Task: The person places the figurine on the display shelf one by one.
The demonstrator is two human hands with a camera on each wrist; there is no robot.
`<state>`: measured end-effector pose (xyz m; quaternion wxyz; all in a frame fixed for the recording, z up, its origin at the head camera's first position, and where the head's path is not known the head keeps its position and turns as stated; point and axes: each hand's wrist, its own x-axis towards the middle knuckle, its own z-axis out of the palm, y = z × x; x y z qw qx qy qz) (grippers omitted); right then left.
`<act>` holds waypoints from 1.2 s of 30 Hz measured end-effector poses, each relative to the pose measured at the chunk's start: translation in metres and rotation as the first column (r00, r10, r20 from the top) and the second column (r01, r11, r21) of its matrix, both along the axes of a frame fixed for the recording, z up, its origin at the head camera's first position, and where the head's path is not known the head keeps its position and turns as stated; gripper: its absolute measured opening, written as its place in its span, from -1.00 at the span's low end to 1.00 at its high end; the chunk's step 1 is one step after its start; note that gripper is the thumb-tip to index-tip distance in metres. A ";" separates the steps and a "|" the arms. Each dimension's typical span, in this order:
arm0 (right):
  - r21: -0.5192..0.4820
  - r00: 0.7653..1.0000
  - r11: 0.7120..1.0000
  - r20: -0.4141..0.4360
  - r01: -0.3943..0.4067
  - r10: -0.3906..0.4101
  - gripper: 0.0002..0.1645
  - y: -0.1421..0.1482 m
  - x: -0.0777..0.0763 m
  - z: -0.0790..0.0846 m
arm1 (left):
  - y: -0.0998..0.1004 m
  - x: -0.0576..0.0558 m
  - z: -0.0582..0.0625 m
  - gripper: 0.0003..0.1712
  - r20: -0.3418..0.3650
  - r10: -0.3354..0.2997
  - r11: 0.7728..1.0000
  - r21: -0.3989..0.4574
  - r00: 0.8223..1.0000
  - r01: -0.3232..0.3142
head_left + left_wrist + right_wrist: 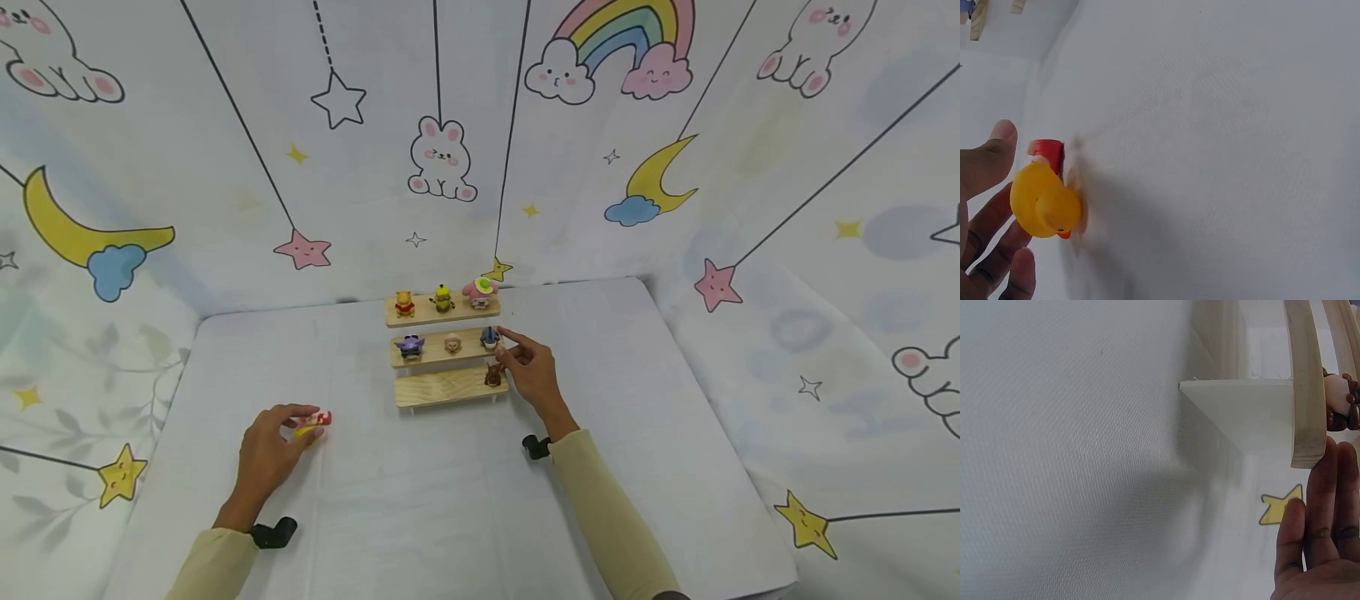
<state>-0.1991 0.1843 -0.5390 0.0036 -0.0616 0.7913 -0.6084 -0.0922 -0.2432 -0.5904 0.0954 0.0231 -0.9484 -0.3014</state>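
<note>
On the white table at the left, my left hand is at a yellow toy duck and a small red-and-white toy. In the left wrist view the thumb stands apart from both, with fingers behind the duck; any grip is partly hidden. My right hand is at the right ends of the stepped wooden shelves. Its forefinger reaches beside a dark blue figurine on the middle shelf. Below, a brown figurine stands on the lowest shelf; in the right wrist view, straight fingers lie by that shelf's end.
The top shelf bears a bear figurine in red, a yellow-green figurine and a pink figurine. A purple figurine and a beige one share the middle shelf. Patterned cloth walls enclose the table.
</note>
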 end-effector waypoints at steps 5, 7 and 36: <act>0.003 1.000 1.000 -0.006 -0.006 0.006 -0.50 0.000 0.000 0.000 | -0.001 0.003 -0.002 -0.53 0.026 0.011 1.000 0.000 1.000 -0.011; 0.004 1.000 1.000 -0.003 -0.005 0.005 -0.50 0.000 0.000 0.000 | -0.001 0.004 -0.003 -0.54 0.028 0.014 1.000 -0.004 1.000 -0.014; 0.022 1.000 1.000 -0.005 0.000 0.000 -0.50 0.000 0.001 0.001 | -0.007 0.003 -0.007 -0.68 -0.003 0.077 0.997 -0.018 0.997 -0.077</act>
